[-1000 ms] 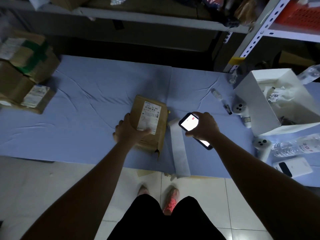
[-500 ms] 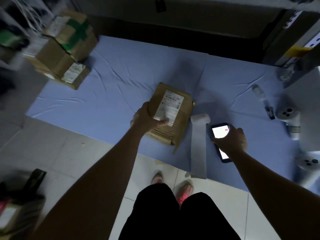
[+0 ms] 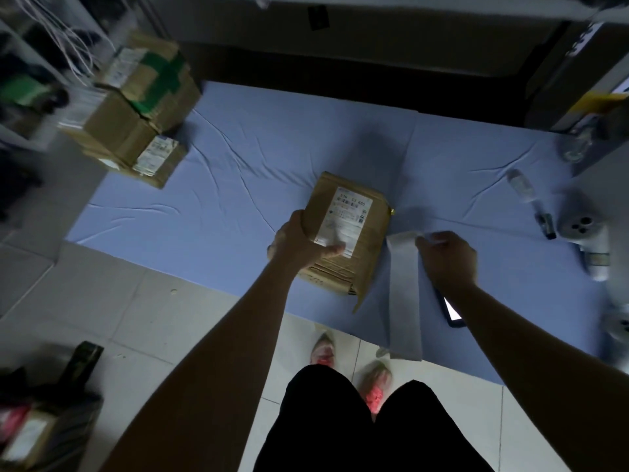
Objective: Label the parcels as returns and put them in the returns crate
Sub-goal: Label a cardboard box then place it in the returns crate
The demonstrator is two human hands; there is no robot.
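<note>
Stacked cardboard boxes [image 3: 136,107] sit at the blue worktop's [image 3: 238,185] far left. The left hand [image 3: 299,241] clamps a brown parcel [image 3: 350,229] mid-worktop, its white shipping label [image 3: 345,219] too blurred to read reliably. The right hand [image 3: 446,258] pinches the label strip's [image 3: 403,287] top end; a lit phone [image 3: 452,311] lies beneath the wrist.

dim room, pale tiled floor [image 3: 143,311], blue cloth-covered table [image 3: 272,137], metal shelving [image 3: 578,73] at the far right

Bare blue cloth [image 3: 258,185] (creased) lies between parcel [image 3: 347,233] and stacked boxes [image 3: 136,107].
</note>
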